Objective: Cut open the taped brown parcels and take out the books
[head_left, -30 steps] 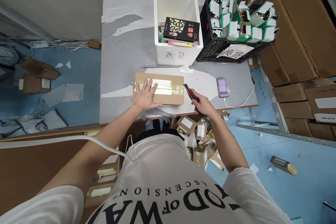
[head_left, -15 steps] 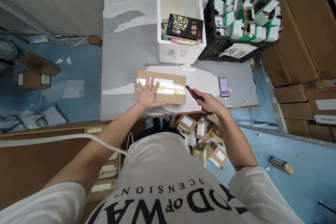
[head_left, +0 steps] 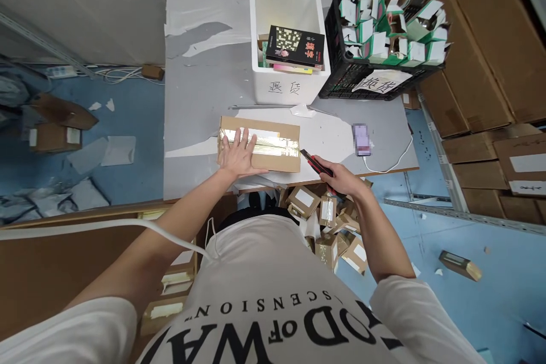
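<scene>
A taped cardboard box (head_left: 277,160) lies on the table near its front edge, with shiny clear tape along its top over a white label. Flat on the left part of the box, fingers spread, rests my left hand (head_left: 239,156). My right hand (head_left: 341,177) is wrapped round a black and red box cutter (head_left: 314,163), just off the right end of the box. The cutter's tip points at that end, by the tape; whether it touches the cardboard I cannot tell.
Behind the box stand a white bin (head_left: 290,88) with books and a black crate (head_left: 336,82) of green-and-white cartons. A phone (head_left: 362,139) on a cable lies to the right. Small parcels (head_left: 305,198) are heaped below the table edge. Large boxes (head_left: 482,57) line the right side.
My right hand has lowered the box cutter slightly toward me along the box's right end. My left hand stays on the box. The whole view has shifted slightly.
</scene>
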A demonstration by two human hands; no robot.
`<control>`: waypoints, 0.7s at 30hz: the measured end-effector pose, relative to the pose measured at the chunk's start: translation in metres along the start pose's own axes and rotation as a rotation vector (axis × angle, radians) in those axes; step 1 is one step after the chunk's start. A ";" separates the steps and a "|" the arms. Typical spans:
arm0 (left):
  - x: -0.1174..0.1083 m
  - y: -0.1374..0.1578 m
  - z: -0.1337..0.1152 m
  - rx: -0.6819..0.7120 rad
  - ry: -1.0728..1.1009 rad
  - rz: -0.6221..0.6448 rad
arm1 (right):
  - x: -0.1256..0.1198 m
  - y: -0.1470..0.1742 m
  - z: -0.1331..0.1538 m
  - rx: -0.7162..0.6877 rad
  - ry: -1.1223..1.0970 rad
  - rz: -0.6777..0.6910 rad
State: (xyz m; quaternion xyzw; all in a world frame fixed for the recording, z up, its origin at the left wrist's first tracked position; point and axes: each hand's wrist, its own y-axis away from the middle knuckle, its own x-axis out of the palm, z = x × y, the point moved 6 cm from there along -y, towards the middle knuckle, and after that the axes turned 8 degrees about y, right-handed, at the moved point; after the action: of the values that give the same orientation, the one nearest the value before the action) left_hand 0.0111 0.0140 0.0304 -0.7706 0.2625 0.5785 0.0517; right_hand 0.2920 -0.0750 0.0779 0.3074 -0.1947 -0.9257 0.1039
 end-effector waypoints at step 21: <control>-0.007 0.008 -0.001 0.093 0.024 -0.146 | 0.038 -0.061 -0.127 0.358 0.544 -0.424</control>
State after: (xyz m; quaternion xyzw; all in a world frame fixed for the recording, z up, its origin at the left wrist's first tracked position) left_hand 0.0072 0.0091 0.0392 -0.7913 0.2331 0.5509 0.1263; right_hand 0.3350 -0.0698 -0.0611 0.5885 -0.2506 -0.7624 -0.0974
